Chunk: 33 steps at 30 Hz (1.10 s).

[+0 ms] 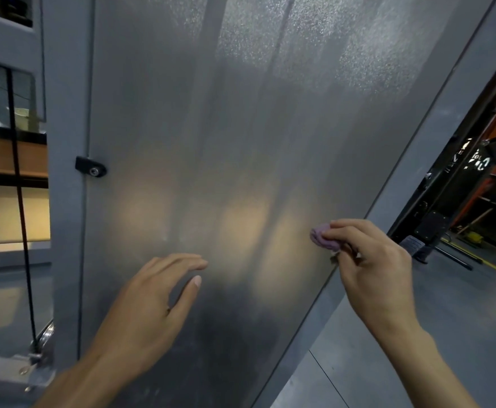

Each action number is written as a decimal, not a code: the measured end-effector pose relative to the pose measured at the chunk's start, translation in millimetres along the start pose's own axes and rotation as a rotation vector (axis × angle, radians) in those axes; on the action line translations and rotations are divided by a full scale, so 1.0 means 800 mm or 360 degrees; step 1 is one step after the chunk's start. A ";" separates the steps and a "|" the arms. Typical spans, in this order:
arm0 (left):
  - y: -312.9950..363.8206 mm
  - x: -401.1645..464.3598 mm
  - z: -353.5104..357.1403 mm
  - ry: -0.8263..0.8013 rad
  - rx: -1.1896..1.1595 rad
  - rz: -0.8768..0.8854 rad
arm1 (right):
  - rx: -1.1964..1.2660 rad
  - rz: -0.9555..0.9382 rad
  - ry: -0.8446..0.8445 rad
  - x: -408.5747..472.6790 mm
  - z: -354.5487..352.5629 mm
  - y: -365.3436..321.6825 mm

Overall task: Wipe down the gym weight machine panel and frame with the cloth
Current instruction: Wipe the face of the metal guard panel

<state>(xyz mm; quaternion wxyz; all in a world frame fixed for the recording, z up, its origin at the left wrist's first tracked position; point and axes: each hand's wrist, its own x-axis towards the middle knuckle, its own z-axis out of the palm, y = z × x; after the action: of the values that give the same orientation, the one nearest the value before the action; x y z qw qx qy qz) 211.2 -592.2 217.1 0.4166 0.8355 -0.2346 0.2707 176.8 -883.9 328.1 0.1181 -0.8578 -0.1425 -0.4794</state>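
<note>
Our two hands work at the broad frosted grey panel (pixel 241 142) of a gym weight machine, a small crumpled purple cloth (pixel 323 238) at its lower right edge.

Our right hand (pixel 370 266) pinches the cloth between thumb and curled fingers (pixel 344 231), holding it against the panel just beside the grey painted metal frame (pixel 435 136) that slants along the right side. Our left hand (pixel 149 301) hovers lower on the panel with fingers straight and relaxed, thumb apart, holding nothing; whether the fingertips touch the surface we cannot tell. A small black latch with a silver lock (pixel 91 167) sits on the panel's left edge, against the left upright. A black cable (pixel 20 201) hangs down at far left. Orange and black gym equipment (pixel 482 178) stands on the grey floor (pixel 446 319) at right.
</note>
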 end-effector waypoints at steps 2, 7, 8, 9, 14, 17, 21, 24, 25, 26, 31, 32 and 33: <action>-0.001 0.000 0.000 -0.0017 0.0009 -0.0001 | -0.0033 -0.0035 0.0085 0.003 0.010 -0.004; -0.002 0.002 0.001 -0.0028 0.0004 -0.0002 | -0.0157 0.0039 -0.0012 -0.039 0.060 0.001; -0.002 0.002 0.001 -0.0024 0.0006 0.0002 | -0.0179 0.0060 -0.0055 -0.056 0.072 0.003; -0.002 0.003 0.002 -0.0027 0.0008 0.0005 | -0.0183 0.0078 -0.0110 -0.074 0.082 0.006; -0.001 0.003 0.003 -0.0051 0.0011 0.0014 | -0.0177 -0.0077 -0.0480 -0.116 0.096 0.018; 0.000 0.003 0.002 -0.0078 0.0033 0.0014 | -0.0219 -0.0168 -0.0221 -0.067 0.069 0.012; -0.003 0.002 -0.002 -0.0083 0.0067 -0.0019 | -0.0177 0.0049 0.0189 -0.006 0.050 0.004; -0.003 0.001 -0.006 -0.0094 0.0076 -0.0043 | -0.0200 -0.0058 0.0021 -0.040 0.080 -0.004; -0.004 0.001 -0.007 -0.0096 0.0078 -0.0042 | -0.0195 -0.0133 -0.0126 -0.064 0.094 -0.004; -0.004 0.001 -0.008 -0.0101 0.0079 -0.0040 | -0.0207 -0.0192 -0.0296 -0.090 0.106 -0.001; -0.004 0.000 -0.009 -0.0119 0.0074 -0.0033 | -0.0257 -0.0264 -0.0668 -0.123 0.122 0.008; -0.004 0.000 -0.010 -0.0121 0.0072 -0.0036 | -0.0252 -0.0271 -0.0574 -0.106 0.115 0.005; -0.005 0.000 -0.010 -0.0122 0.0072 -0.0039 | -0.0242 -0.0265 -0.0428 -0.085 0.106 0.001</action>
<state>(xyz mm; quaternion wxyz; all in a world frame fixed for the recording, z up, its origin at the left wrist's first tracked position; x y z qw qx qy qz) 211.4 -583.7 219.1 0.3915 0.8574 -0.2339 0.2386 210.3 -864.3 226.4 -0.0074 -0.9059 -0.1911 -0.3777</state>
